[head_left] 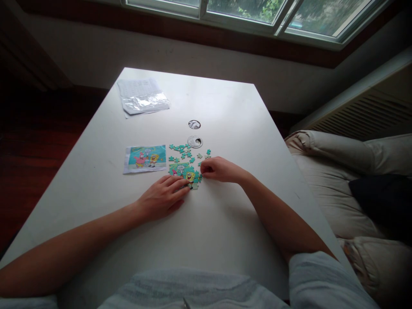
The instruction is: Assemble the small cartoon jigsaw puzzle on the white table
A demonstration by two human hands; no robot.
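Note:
A partly joined jigsaw puzzle (180, 169) with cartoon figures on a teal ground lies flat on the white table. My left hand (162, 195) rests on its lower left part with the fingers stretched out, covering some of it. At the puzzle's right edge, my right hand (222, 168) is closed in a pinch on a small puzzle piece (200, 177), mostly hidden by the fingertips. Several loose puzzle pieces (185, 150) are scattered just beyond the joined part. To the left lies a picture sheet (146, 158) showing the same cartoon figures.
Papers in a clear plastic sleeve (144, 96) lie at the far left of the white table (225, 107). Two round cable holes (195, 141) sit in the tabletop beyond the pieces. A beige sofa (331, 193) stands along the right side, and a window (247, 13) is ahead.

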